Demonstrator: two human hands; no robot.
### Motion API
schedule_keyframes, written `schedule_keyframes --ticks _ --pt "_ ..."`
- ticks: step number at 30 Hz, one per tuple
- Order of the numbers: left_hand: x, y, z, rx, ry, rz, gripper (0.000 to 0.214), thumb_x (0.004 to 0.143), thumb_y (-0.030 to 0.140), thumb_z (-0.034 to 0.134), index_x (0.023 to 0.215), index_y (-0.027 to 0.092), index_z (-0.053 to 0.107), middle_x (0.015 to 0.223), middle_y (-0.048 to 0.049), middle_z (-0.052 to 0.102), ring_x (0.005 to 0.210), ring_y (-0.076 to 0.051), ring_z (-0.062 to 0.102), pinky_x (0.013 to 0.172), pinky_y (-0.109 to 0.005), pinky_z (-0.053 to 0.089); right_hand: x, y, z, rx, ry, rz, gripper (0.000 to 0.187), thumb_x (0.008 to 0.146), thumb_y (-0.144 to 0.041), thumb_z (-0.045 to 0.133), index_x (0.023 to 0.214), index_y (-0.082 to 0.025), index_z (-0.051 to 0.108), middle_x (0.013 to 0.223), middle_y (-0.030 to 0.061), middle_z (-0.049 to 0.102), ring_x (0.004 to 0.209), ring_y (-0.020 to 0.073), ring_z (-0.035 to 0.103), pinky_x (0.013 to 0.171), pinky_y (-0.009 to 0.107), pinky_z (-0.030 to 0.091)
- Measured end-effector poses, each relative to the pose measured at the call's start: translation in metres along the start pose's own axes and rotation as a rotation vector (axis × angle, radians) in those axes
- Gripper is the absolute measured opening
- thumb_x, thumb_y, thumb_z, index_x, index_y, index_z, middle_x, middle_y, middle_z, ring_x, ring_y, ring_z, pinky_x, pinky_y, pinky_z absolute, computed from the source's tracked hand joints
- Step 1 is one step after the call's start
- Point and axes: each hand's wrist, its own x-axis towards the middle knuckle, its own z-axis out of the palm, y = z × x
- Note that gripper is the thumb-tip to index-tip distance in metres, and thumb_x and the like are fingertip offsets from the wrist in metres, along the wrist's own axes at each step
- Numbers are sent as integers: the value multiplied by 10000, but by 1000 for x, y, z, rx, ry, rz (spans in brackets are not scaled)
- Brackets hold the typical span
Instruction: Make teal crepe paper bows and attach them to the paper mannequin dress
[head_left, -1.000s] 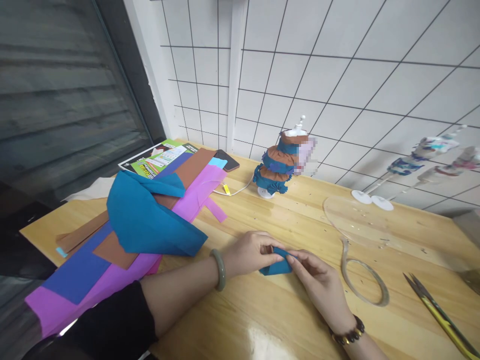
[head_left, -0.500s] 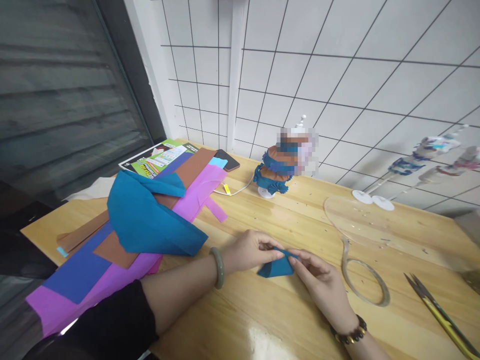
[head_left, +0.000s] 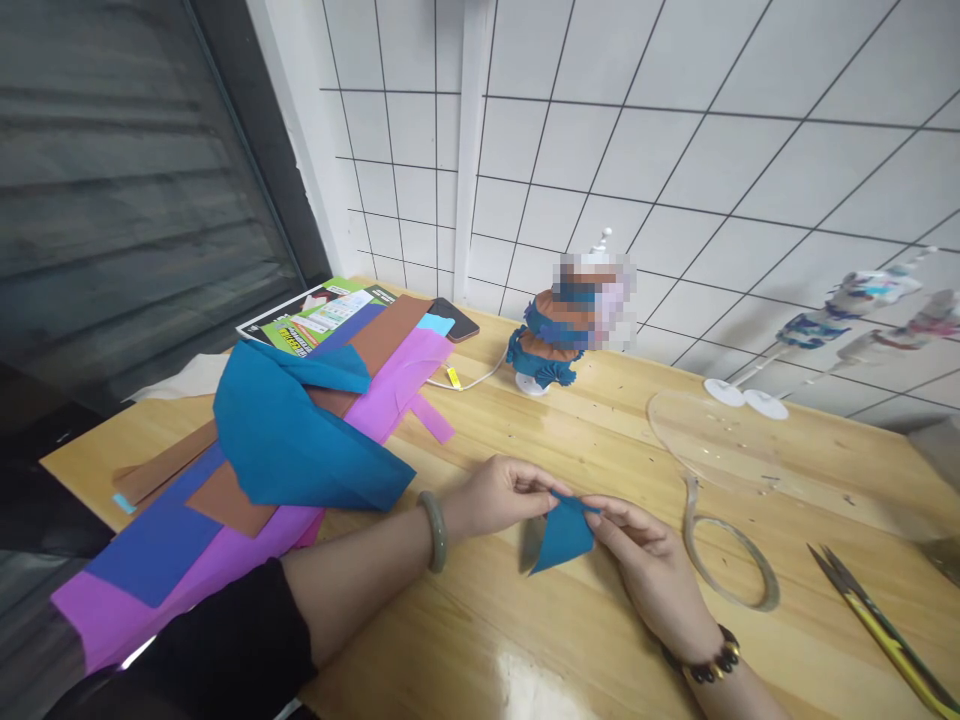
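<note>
A small teal piece of paper (head_left: 562, 535) hangs just above the wooden table (head_left: 525, 640), its lower corner pointing down. My left hand (head_left: 499, 493) pinches its upper left edge with closed fingers. My right hand (head_left: 649, 560) pinches the upper right edge, fingers also closed. A green bangle is on my left wrist, a dark bead bracelet on my right.
A pile of teal, brown, blue and pink paper sheets (head_left: 300, 430) lies at the left. A paper-dressed figure (head_left: 559, 335) stands at the back by the tiled wall. A clear plastic ring (head_left: 731, 565), a clear disc (head_left: 720, 440) and scissors (head_left: 877, 625) lie to the right.
The teal piece has been lifted off the table and unfolded from a flat folded shape into a hanging piece between both hands. The hands rose slightly.
</note>
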Motion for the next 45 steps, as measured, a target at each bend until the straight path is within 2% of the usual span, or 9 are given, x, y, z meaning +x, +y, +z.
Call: schedule_keyframes --ticks 8,19,26,30,35,40,45 --pt "-3 7 0 66 18 15 222 749 200 562 902 101 689 910 -101 701 805 -160 636 754 -270 493 1 10 -5 100 -73 26 120 720 -323 660 809 -252 696 789 25 710 760 178 632 715 290 497" --pt "-2 4 0 81 5 18 234 757 186 535 917 105 685 870 -83 698 768 -141 624 718 -241 485 1 8 -5 55 -70 23 165 703 -345 667 809 -221 695 798 53 703 785 205 631 729 319 501" --pt "-4 4 -4 139 -17 68 271 777 185 489 957 121 680 885 -75 680 769 -137 606 697 -227 469 1 5 -5 72 -123 13 213 723 -364 646 868 -212 681 861 72 699 816 210 627 751 335 501" --pt "-5 8 -2 136 -9 65 240 773 227 524 912 114 684 909 -84 675 840 -159 603 738 -240 466 1 -2 0 -10 -59 10 217 697 -390 664 790 -196 691 780 62 706 737 196 637 705 314 520" --pt "-3 3 0 76 24 6 286 754 265 575 988 112 639 873 -70 665 816 -146 598 753 -252 463 0 -8 5 -71 -43 -2 242 672 -414 674 752 -186 682 736 54 709 667 176 634 652 286 529" --pt "0 -5 -1 53 14 22 255 741 177 559 977 108 624 858 -64 647 807 -130 588 751 -242 453 0 -13 7 -104 -35 -13 264 666 -436 669 746 -185 676 709 53 703 637 175 630 618 280 531" --pt "-1 -5 1 35 4 39 280 697 110 566 975 117 600 828 -44 617 775 -111 581 725 -219 451 -1 -14 7 -85 -44 -19 272 677 -439 660 786 -190 672 768 58 707 716 192 642 661 284 528"
